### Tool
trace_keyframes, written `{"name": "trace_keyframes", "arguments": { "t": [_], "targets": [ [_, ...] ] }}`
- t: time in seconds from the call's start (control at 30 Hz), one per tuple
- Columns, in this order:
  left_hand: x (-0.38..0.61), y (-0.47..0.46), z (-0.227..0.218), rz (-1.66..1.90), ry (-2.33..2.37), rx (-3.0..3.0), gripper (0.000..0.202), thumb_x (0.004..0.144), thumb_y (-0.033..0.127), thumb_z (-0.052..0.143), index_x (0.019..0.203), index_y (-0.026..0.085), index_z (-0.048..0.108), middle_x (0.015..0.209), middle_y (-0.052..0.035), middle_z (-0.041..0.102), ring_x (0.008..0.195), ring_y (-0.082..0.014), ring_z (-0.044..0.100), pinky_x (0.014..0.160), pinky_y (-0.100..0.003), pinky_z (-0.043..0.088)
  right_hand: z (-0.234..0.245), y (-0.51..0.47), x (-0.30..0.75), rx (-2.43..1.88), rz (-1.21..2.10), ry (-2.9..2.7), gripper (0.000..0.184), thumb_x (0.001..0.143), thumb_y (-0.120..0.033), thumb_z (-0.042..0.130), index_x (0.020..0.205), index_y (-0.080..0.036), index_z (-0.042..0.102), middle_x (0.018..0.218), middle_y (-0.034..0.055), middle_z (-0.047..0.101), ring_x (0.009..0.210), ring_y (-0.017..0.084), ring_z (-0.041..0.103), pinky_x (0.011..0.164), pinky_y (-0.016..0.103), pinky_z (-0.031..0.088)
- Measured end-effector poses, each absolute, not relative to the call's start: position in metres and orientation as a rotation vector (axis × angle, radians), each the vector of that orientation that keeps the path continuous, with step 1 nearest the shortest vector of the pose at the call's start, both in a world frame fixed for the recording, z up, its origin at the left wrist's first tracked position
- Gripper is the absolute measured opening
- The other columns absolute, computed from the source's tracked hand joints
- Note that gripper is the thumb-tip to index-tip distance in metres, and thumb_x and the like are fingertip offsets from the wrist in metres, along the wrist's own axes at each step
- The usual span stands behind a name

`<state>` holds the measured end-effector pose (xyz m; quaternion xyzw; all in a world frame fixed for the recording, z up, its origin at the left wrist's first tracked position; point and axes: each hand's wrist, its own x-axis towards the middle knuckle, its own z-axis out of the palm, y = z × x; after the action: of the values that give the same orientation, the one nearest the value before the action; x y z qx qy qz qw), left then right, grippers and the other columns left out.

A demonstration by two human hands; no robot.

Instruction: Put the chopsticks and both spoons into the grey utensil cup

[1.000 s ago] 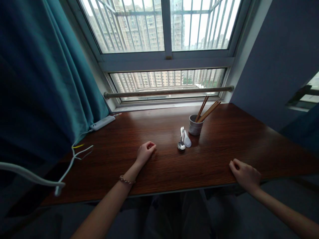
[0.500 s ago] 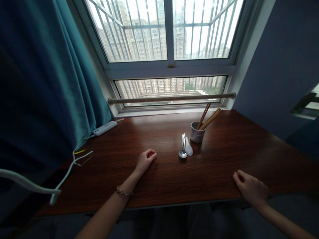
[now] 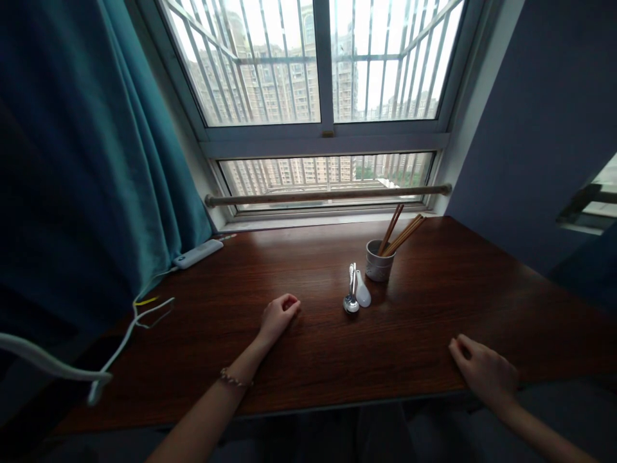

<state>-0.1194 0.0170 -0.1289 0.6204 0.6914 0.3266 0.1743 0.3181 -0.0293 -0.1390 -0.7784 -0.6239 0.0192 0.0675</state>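
My left hand (image 3: pixel 280 316) rests on its side on the brown wooden table (image 3: pixel 308 360), fingers curled in towards the thumb, nothing visible in them. To its right lie shiny metal spoons (image 3: pixel 351 302) and, against them, a white spoon (image 3: pixel 363 293) with a short handle. Behind the spoons stands a grey-white cup (image 3: pixel 379 265) holding several wooden chopsticks (image 3: pixel 403 236), which lean to the right. Close to the table's front edge, my right hand (image 3: pixel 484 370) is loosely closed and shows nothing in its grip. Neither hand touches the spoons or the cup.
A white power strip (image 3: pixel 198 254) lies at the back left by the blue curtain (image 3: pixel 159 167). White cables (image 3: pixel 126 341) hang over the left side. A horizontal rail (image 3: pixel 328 195) crosses the window behind the table, and a wall (image 3: pixel 520 161) rises at the right.
The whole view has shifted slightly, so the table and the things on it appear a little lower and further left. Both hands stay where they were on the table.
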Motion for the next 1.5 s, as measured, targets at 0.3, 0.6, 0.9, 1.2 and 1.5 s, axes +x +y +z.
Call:
{"name": "trace_keyframes", "arguments": {
  "t": [0.3,0.6,0.9,1.2,1.5],
  "targets": [
    [-0.120,0.018,-0.131,0.925,1.938,1.763,0.023,0.077,0.038,0.048,0.075,0.017,0.058,0.069,-0.0002,0.058,0.065,-0.0168,0.052,0.058,-0.023,0.033,-0.141,-0.029,0.320,-2.343,0.074,-1.900,0.034,0.082,-0.046,0.027,0.075,-0.025,0.052,0.080,-0.0014,0.059,0.071,0.019,0.054,0.053,0.026,0.022],
    [-0.120,0.019,-0.132,0.893,1.963,1.799,0.021,0.076,0.038,0.049,0.075,0.018,0.058,0.070,0.0007,0.057,0.066,-0.0161,0.052,0.058,-0.023,0.033,-0.150,-0.026,0.323,-2.356,0.051,-1.882,0.034,0.081,-0.047,0.028,0.079,-0.026,0.054,0.086,-0.0017,0.059,0.069,0.018,0.054,0.051,0.025,0.021],
    [-0.118,0.018,-0.127,0.881,1.997,1.784,0.021,0.077,0.037,0.049,0.075,0.019,0.058,0.071,0.0005,0.058,0.066,-0.0168,0.053,0.058,-0.023,0.033,-0.143,-0.030,0.319,-2.302,-0.007,-1.889,0.035,0.082,-0.045,0.030,0.073,-0.023,0.055,0.081,0.0009,0.059,0.066,0.018,0.053,0.050,0.025,0.021],
    [-0.121,0.019,-0.132,0.906,1.972,1.790,0.022,0.077,0.037,0.049,0.075,0.018,0.058,0.069,-0.0001,0.057,0.064,-0.0164,0.051,0.057,-0.023,0.032,-0.144,-0.030,0.320,-2.320,0.027,-1.894,0.034,0.082,-0.047,0.029,0.075,-0.025,0.054,0.081,-0.0009,0.059,0.069,0.020,0.054,0.051,0.026,0.023],
    [-0.121,0.020,-0.134,0.914,1.982,1.789,0.021,0.078,0.037,0.050,0.075,0.018,0.058,0.069,0.0003,0.057,0.064,-0.0160,0.051,0.058,-0.023,0.033,-0.145,-0.031,0.321,-2.293,-0.005,-1.909,0.032,0.082,-0.046,0.031,0.073,-0.025,0.054,0.076,-0.0014,0.058,0.067,0.019,0.054,0.051,0.025,0.024]
  ]
}}
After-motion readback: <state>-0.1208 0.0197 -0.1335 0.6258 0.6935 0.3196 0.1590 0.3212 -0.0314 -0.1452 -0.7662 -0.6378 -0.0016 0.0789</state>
